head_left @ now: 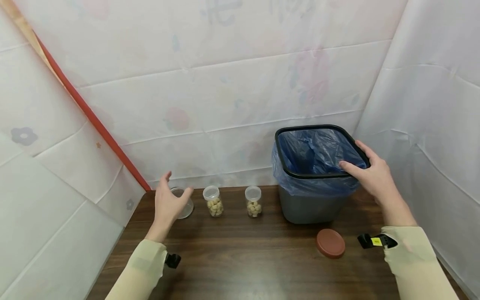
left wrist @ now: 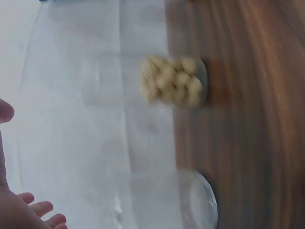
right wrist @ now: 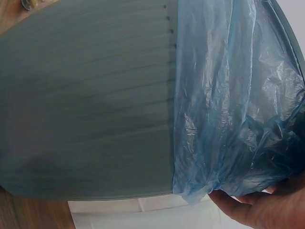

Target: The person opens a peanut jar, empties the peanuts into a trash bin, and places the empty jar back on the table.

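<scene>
My left hand (head_left: 166,204) is in front of a clear jar (head_left: 186,209), thumb and fingers spread apart. In the left wrist view the hand (left wrist: 21,205) holds nothing, and no contents show in that jar (left wrist: 198,205). Beside it stands a clear jar of pale, nut-like pieces (head_left: 214,204) with a whitish top. My right hand (head_left: 375,175) grips the right corner of a grey trash bin (head_left: 311,208), its thumb over the black rim. A blue bag (head_left: 318,146) lines the bin and folds over its outside; in the right wrist view my fingers (right wrist: 233,205) touch this bag.
Another jar of pale pieces (head_left: 253,202) stands left of the bin. A reddish-brown round lid (head_left: 330,243) lies in front of the bin on the dark wooden table (head_left: 240,258). White printed sheeting (head_left: 225,100) hangs behind and at both sides.
</scene>
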A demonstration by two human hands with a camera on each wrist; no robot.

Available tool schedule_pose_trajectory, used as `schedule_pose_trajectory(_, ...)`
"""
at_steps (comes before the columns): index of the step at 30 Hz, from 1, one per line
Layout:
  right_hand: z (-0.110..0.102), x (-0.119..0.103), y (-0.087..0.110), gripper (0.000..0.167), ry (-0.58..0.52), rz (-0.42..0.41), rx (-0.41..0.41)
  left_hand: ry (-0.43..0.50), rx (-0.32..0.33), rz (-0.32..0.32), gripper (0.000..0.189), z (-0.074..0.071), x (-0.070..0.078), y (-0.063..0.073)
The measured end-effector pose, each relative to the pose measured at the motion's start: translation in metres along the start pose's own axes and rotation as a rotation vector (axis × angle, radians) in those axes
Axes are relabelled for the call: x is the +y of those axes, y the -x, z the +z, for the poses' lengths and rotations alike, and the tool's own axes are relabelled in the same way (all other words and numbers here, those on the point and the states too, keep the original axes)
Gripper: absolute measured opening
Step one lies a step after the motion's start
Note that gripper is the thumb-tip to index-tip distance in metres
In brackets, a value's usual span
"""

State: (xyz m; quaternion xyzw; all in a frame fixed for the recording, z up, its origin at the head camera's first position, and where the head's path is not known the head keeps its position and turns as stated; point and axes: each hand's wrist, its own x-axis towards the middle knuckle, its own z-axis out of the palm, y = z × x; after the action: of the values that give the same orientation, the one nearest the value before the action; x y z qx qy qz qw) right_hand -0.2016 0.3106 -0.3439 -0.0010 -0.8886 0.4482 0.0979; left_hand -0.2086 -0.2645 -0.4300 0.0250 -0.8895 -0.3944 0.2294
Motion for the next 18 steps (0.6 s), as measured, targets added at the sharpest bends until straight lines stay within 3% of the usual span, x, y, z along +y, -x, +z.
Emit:
schedule_pose_trajectory(4,0.001,0.000,0.000,0.095,-0.003,-0.003,0.007,0.028,-0.045,0.059,0.088,0.007,0.016,0.003)
schedule_pose_trajectory(9,0.001,0.000,0.000,0.095,-0.003,-0.008,0.006,0.029,-0.089,0.079,0.087,0.025,0.022,0.006)
schedule_pose_trajectory(18,0.001,0.001,0.000,0.094,-0.004,-0.023,0.010,0.033,-0.218,0.032,0.099,0.054,0.020,0.015)
